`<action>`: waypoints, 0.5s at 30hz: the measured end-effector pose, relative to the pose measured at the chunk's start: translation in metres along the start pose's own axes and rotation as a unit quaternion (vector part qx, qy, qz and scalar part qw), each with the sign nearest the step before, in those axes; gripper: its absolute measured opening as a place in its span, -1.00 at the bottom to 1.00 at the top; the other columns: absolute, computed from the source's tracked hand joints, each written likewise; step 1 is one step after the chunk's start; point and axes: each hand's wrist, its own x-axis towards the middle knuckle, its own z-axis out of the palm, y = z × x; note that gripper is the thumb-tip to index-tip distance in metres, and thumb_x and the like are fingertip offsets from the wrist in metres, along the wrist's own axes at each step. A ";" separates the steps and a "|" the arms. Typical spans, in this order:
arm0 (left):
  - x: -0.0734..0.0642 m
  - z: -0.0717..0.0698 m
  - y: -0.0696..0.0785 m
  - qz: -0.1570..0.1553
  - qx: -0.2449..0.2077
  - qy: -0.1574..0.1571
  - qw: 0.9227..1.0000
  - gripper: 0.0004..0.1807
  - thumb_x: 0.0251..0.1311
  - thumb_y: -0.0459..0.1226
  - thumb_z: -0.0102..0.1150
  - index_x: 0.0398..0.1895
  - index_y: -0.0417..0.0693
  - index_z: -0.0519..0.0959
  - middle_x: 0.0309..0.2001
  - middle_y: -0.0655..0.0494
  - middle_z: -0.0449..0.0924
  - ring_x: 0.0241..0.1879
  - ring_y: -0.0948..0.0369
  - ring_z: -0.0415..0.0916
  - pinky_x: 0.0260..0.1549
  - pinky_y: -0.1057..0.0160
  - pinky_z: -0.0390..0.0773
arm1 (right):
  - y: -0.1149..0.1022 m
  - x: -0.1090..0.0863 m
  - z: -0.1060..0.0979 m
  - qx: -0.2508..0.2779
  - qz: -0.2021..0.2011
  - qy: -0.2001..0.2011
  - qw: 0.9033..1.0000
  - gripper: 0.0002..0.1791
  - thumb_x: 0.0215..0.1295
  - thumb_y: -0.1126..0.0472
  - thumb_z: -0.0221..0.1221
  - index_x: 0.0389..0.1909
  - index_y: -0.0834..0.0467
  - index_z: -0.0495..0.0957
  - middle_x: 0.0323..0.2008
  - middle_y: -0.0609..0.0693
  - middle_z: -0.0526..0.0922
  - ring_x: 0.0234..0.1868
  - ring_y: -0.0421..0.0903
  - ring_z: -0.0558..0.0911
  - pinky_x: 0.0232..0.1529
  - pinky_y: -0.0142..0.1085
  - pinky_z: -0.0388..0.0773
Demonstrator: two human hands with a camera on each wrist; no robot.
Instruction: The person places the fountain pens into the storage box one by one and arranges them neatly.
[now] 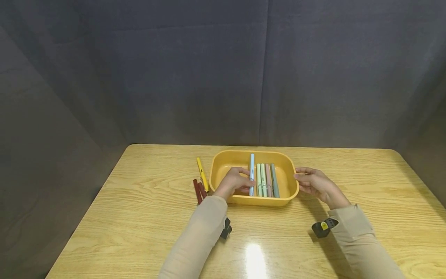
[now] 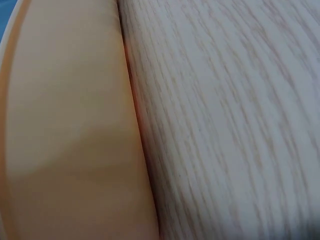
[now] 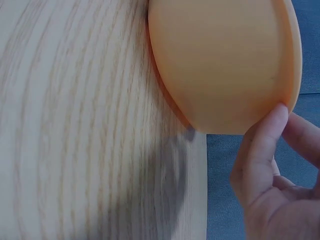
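Observation:
My left hand (image 1: pixel 234 181) reaches over the front-left part of a yellow plastic basket (image 1: pixel 290 198) and grips a light blue pen (image 1: pixel 252 167) between thumb and fingers. To the right of that pen, two pale green pens (image 1: pixel 263 179), a dusty pink pen (image 1: pixel 268 179) and a grey-blue pen (image 1: pixel 275 180) lie side by side inside. At the basket's right end, my right hand (image 1: pixel 315 184) pinches the rim, its fingertips at the edge in the right wrist view. The left wrist view has only the basket's outer wall (image 2: pixel 70 110) and tabletop, without the left hand.
Left of the basket, a yellow pen (image 1: pixel 202 174) and dark red pens (image 1: pixel 197 191) lie on the wooden table (image 1: pixel 139 221), the red ones partly hidden by my left sleeve. A dark curtain (image 1: pixel 195 77) hangs behind the table.

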 end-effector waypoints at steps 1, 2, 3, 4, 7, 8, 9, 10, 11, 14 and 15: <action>0.000 0.001 0.001 0.000 0.001 -0.001 1.000 -0.49 0.09 -0.46 0.29 0.15 -0.34 0.44 -0.31 -0.08 0.64 -0.48 0.24 0.60 -0.33 0.29 0.74 | 0.000 0.000 -0.001 0.002 0.000 -0.001 1.000 -0.44 0.39 0.27 0.06 0.28 0.37 0.09 -0.43 -0.22 0.63 -0.44 -0.35 0.64 -0.36 -0.57 0.64; 0.001 0.001 0.001 0.000 0.001 -0.002 1.000 -0.49 0.08 -0.47 0.29 0.15 -0.35 0.44 -0.34 -0.06 0.62 -0.50 0.24 0.60 -0.34 0.29 0.74 | 0.000 0.000 -0.001 0.003 -0.001 -0.001 1.000 -0.44 0.39 0.27 0.07 0.28 0.37 0.09 -0.42 -0.22 0.63 -0.43 -0.35 0.64 -0.36 -0.57 0.64; 0.002 0.002 0.001 0.001 0.001 -0.003 1.000 -0.49 0.08 -0.47 0.29 0.14 -0.35 0.44 -0.36 -0.04 0.61 -0.51 0.24 0.60 -0.34 0.28 0.75 | -0.001 -0.001 -0.001 0.003 -0.001 -0.001 1.000 -0.45 0.39 0.27 0.07 0.28 0.36 0.10 -0.42 -0.22 0.63 -0.43 -0.36 0.64 -0.35 -0.57 0.64; 0.002 0.003 0.001 0.003 0.003 -0.003 1.000 -0.50 0.08 -0.48 0.29 0.13 -0.36 0.44 -0.37 -0.04 0.60 -0.51 0.24 0.61 -0.34 0.28 0.75 | -0.001 -0.001 -0.001 0.003 -0.001 -0.001 1.000 -0.45 0.39 0.27 0.07 0.27 0.36 0.10 -0.43 -0.22 0.64 -0.43 -0.36 0.64 -0.35 -0.57 0.64; 0.004 0.006 -0.001 0.006 0.001 -0.004 1.000 -0.52 0.06 -0.51 0.28 0.11 -0.39 0.44 -0.35 -0.08 0.60 -0.48 0.15 0.65 -0.33 0.25 0.75 | -0.001 -0.001 -0.001 0.004 -0.002 -0.001 1.000 -0.49 0.38 0.28 0.06 0.24 0.34 0.13 -0.43 -0.23 0.64 -0.43 -0.36 0.64 -0.35 -0.56 0.64; 0.004 0.007 -0.001 0.006 0.000 -0.005 1.000 -0.52 0.06 -0.52 0.27 0.10 -0.40 0.44 -0.33 -0.11 0.61 -0.46 0.12 0.66 -0.32 0.24 0.75 | -0.001 -0.001 0.000 0.003 -0.002 0.000 1.000 -0.51 0.38 0.28 0.06 0.23 0.34 0.14 -0.43 -0.23 0.64 -0.43 -0.36 0.64 -0.35 -0.56 0.64; 0.005 0.008 -0.002 0.006 -0.002 -0.006 1.000 -0.53 0.06 -0.53 0.27 0.09 -0.40 0.44 -0.30 -0.15 0.62 -0.42 0.08 0.68 -0.32 0.22 0.75 | 0.000 -0.001 0.000 0.003 -0.002 0.001 1.000 -0.53 0.38 0.28 0.06 0.22 0.33 0.15 -0.44 -0.23 0.64 -0.43 -0.36 0.64 -0.35 -0.56 0.64; 0.005 0.009 -0.002 0.007 -0.005 -0.006 1.000 -0.54 0.05 -0.55 0.26 0.08 -0.41 0.44 -0.26 -0.18 0.63 -0.39 0.04 0.69 -0.31 0.21 0.75 | 0.000 0.000 0.000 0.005 -0.002 0.001 1.000 -0.55 0.38 0.29 0.06 0.20 0.32 0.16 -0.44 -0.23 0.64 -0.42 -0.36 0.64 -0.36 -0.56 0.64; 0.005 0.010 -0.003 0.005 -0.007 -0.006 1.000 -0.54 0.05 -0.56 0.25 0.07 -0.42 0.44 -0.24 -0.21 0.63 -0.37 0.02 0.69 -0.30 0.21 0.75 | 0.000 0.000 0.000 0.005 -0.002 0.002 1.000 -0.56 0.38 0.29 0.06 0.18 0.31 0.17 -0.44 -0.23 0.64 -0.42 -0.36 0.64 -0.36 -0.57 0.64; 0.006 0.011 -0.004 0.001 -0.010 -0.002 1.000 -0.56 0.04 -0.58 0.24 0.05 -0.42 0.44 -0.21 -0.23 0.63 -0.35 -0.01 0.70 -0.30 0.20 0.75 | 0.000 0.000 0.001 0.005 -0.002 0.002 1.000 -0.58 0.38 0.29 0.06 0.16 0.30 0.19 -0.44 -0.24 0.64 -0.42 -0.37 0.64 -0.37 -0.58 0.63; 0.006 0.012 -0.004 -0.001 -0.012 -0.001 1.000 -0.56 0.03 -0.59 0.24 0.04 -0.43 0.44 -0.22 -0.22 0.63 -0.36 -0.01 0.70 -0.31 0.20 0.75 | 0.000 0.000 0.001 0.005 -0.002 0.002 1.000 -0.59 0.38 0.29 0.06 0.16 0.30 0.19 -0.45 -0.24 0.64 -0.42 -0.36 0.64 -0.37 -0.58 0.63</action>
